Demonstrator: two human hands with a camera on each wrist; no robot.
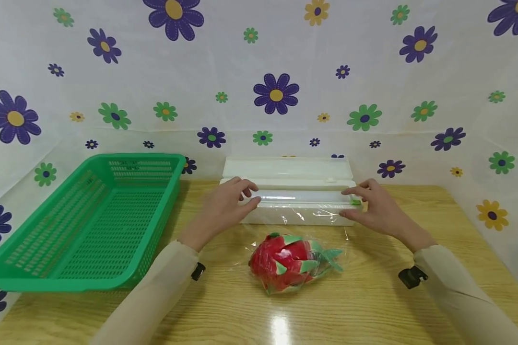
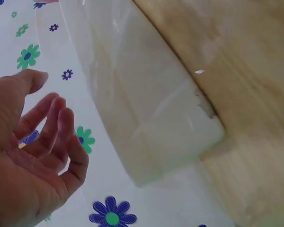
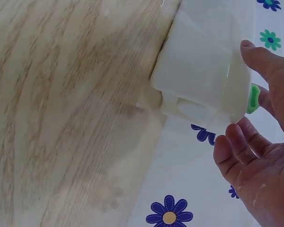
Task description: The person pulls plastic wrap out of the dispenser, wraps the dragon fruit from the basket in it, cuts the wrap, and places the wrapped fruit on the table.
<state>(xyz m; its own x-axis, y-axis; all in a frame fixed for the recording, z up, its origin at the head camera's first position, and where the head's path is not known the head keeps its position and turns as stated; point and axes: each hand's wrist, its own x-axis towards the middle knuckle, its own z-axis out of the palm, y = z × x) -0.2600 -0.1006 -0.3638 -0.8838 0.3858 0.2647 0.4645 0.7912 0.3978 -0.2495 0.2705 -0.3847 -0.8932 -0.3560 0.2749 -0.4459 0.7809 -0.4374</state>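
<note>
A white cling film dispenser [image 1: 298,214] lies with its lid [image 1: 287,167] raised at the back, a film roll [image 1: 300,196] showing inside. Clear cling film drapes over its front. Before it rests a red and green dragon fruit [image 1: 285,262] under clear film. My left hand [image 1: 230,201] hovers over the dispenser's left end; in the left wrist view its loosely bent fingers [image 2: 78,163] hold nothing visible. At the right end, my right hand [image 1: 377,208] has thumb and fingers spread around the corner, close to a green slider [image 3: 253,98]; firm contact is unclear.
A green plastic basket [image 1: 155,239] stands on the left side of the wooden table [image 1: 371,297]. Behind the dispenser rises a white flower-printed cloth [image 1: 233,62], which also covers both sides.
</note>
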